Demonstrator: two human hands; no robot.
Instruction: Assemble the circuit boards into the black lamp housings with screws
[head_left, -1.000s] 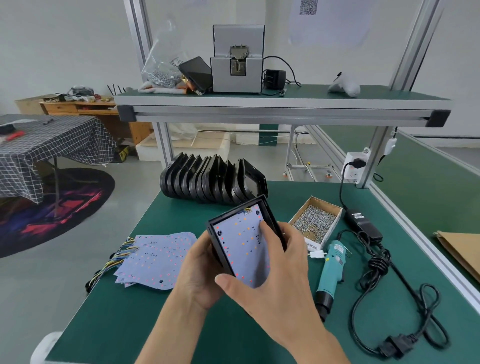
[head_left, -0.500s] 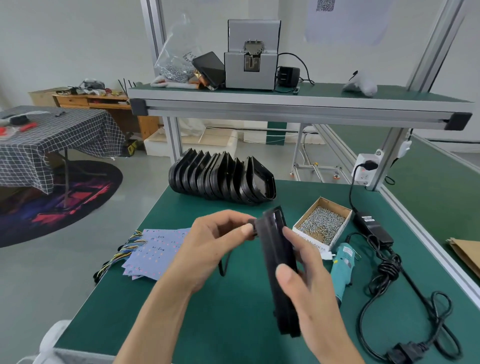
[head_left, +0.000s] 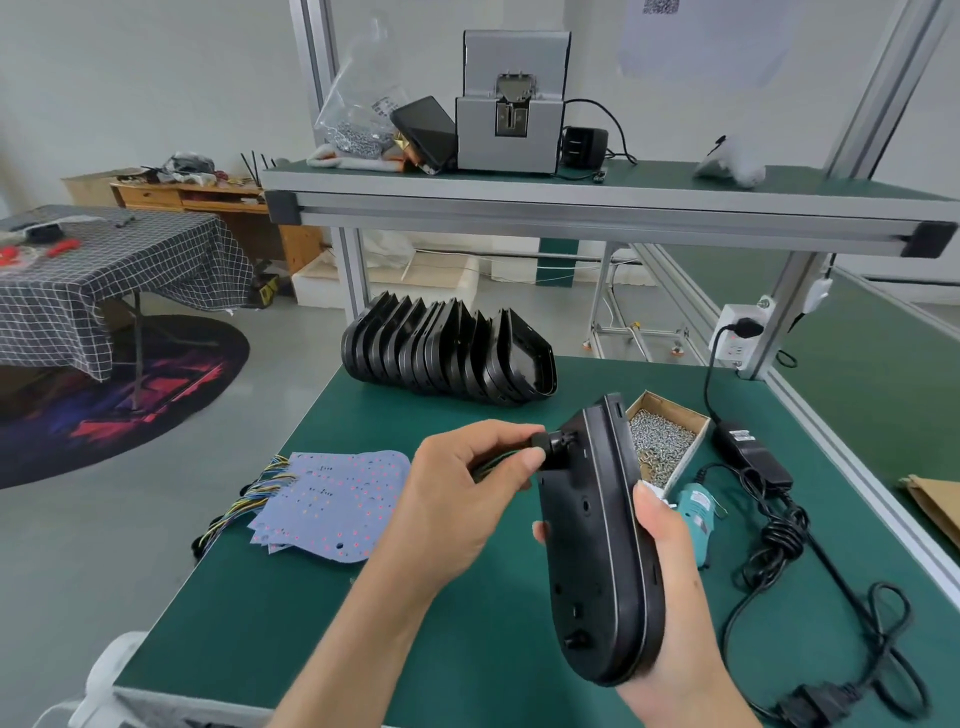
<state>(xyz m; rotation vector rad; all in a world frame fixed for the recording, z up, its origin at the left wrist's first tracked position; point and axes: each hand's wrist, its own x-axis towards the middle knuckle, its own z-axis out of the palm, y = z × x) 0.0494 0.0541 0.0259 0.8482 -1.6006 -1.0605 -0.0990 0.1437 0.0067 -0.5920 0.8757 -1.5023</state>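
Right hand (head_left: 670, 587) grips black lamp housing (head_left: 597, 545) edge-up, lower right of frame. Left hand (head_left: 462, 499) pinches black connector (head_left: 550, 444) on housing back.

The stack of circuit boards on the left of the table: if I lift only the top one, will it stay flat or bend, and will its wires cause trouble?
The circuit boards look thin and sheet-like, so one would probably flex slightly and feel light. Their coloured wires hang loose and mingle at the left edge, so neighbours may drag along.
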